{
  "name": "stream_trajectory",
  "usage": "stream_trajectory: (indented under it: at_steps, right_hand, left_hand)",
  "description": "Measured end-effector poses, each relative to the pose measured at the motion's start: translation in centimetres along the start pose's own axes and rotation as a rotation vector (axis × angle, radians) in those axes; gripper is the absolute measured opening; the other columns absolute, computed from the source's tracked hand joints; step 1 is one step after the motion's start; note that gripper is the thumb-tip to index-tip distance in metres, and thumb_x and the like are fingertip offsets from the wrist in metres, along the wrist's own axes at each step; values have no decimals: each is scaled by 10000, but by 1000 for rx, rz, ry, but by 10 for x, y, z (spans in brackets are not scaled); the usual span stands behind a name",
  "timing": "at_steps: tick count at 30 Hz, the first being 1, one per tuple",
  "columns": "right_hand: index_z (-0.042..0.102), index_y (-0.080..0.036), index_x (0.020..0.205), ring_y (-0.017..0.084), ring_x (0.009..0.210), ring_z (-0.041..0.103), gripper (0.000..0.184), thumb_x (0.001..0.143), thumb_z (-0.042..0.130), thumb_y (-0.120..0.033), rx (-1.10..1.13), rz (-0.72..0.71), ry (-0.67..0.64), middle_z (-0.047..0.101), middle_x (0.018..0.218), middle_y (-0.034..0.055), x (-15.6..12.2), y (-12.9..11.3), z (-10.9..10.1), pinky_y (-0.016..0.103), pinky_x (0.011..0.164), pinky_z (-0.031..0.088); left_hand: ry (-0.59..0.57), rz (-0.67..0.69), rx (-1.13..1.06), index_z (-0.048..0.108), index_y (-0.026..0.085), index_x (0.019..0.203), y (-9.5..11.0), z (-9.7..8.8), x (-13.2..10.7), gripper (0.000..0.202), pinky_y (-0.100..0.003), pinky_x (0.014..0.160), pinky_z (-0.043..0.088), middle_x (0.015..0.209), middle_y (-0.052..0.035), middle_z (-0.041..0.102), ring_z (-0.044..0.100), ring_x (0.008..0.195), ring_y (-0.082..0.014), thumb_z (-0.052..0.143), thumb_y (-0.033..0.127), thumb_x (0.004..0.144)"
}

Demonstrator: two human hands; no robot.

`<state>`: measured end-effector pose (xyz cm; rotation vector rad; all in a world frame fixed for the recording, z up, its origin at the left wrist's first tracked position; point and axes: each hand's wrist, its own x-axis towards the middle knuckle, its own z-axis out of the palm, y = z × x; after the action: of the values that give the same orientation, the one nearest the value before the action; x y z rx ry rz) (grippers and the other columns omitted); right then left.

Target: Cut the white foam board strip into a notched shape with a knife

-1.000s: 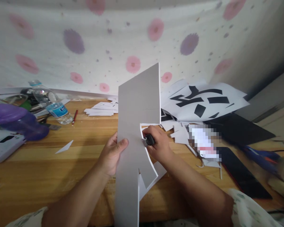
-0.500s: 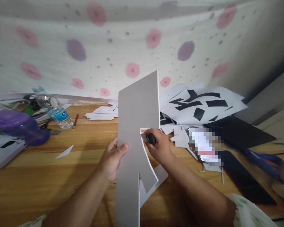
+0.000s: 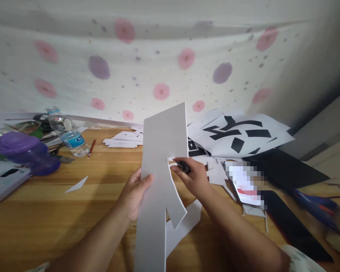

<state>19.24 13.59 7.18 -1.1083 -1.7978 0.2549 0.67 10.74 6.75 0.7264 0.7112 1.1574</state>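
My left hand (image 3: 137, 192) grips a grey-white foam board (image 3: 155, 151) by its left edge, thumb on the face and the other fingers behind. The board stands tilted up from the table, with a curved cutout and a pointed tongue on its right side. In my right hand (image 3: 194, 175) is a black craft knife (image 3: 183, 166), its front end close to the inner corner of the cutout. A thin white sliver lies between that corner and my right fingertips. Below the tongue, a loose white board piece (image 3: 188, 221) rests on the wooden table (image 3: 102, 223).
To the left stand a purple container (image 3: 28, 153) and a plastic water bottle (image 3: 73, 138), with a red pencil (image 3: 91, 148) nearby. White cut pieces (image 3: 124, 139) lie behind the board. A paper with black shapes (image 3: 243, 132), a phone (image 3: 245, 185) and a black slab (image 3: 297, 226) are at right.
The view has tilted up slightly. The knife has turned, showing more of its side, and has shifted a little away from the cut edge. My left hand keeps its hold on the board.
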Motion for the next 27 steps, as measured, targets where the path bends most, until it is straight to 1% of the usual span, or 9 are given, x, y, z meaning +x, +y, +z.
stream_trajectory:
  at_steps: [4, 8, 10, 15, 20, 24, 27]
  right_hand:
    - [704, -198, 865, 145, 585, 621, 211, 853, 638, -398, 0, -3, -77, 707, 691, 25, 7, 7, -7, 242, 549, 463]
    - [723, -194, 936, 153, 654, 661, 281, 853, 638, -449, 62, -66, -196, 743, 780, 45, 16, 14, -14, 245, 588, 487]
    - [725, -181, 940, 156, 651, 663, 321, 854, 629, -475, 71, -91, -230, 741, 767, 51, 20, 16, -16, 252, 589, 489]
    - [729, -172, 900, 158, 625, 656, 356, 848, 624, -507, 75, -124, -241, 735, 731, 57, 23, 17, -18, 257, 569, 482]
    - [731, -185, 941, 151, 606, 642, 372, 853, 608, -525, 77, -98, -237, 729, 730, 51, 20, 15, -16, 255, 563, 478]
    - [734, -173, 920, 130, 554, 578, 398, 857, 587, -537, 47, -80, -233, 666, 646, 19, 21, 13, -16, 239, 531, 445]
    - [731, -165, 881, 113, 513, 516, 404, 854, 585, -540, 54, -61, -244, 610, 594, -1, 21, 12, -16, 235, 511, 416]
  left_hand:
    - [-25, -12, -25, 647, 174, 950, 0, 0, 1, 477, -280, 561, 529, 723, -27, 701, 656, 596, -182, 879, 379, 587]
    - [-69, -25, -32, 649, 171, 984, -1, -2, 2, 499, -271, 556, 522, 779, -47, 713, 658, 607, -180, 873, 389, 597]
    - [-71, -26, -29, 652, 172, 998, -2, -2, 2, 492, -274, 564, 525, 781, -46, 712, 653, 605, -175, 866, 388, 610]
    - [-85, -29, -39, 672, 165, 989, -2, -2, 2, 481, -261, 541, 519, 749, -37, 701, 634, 576, -159, 866, 387, 609]
    - [-81, -27, -76, 678, 160, 963, -2, -2, 3, 473, -242, 516, 509, 694, -25, 691, 616, 543, -143, 878, 376, 592]
    - [-84, -36, -65, 674, 165, 971, -2, 0, 1, 477, -244, 522, 510, 764, -46, 713, 632, 575, -153, 876, 376, 593]
    - [-95, -45, -58, 673, 170, 984, -1, 1, 0, 482, -247, 518, 512, 761, -39, 710, 629, 569, -152, 871, 385, 600]
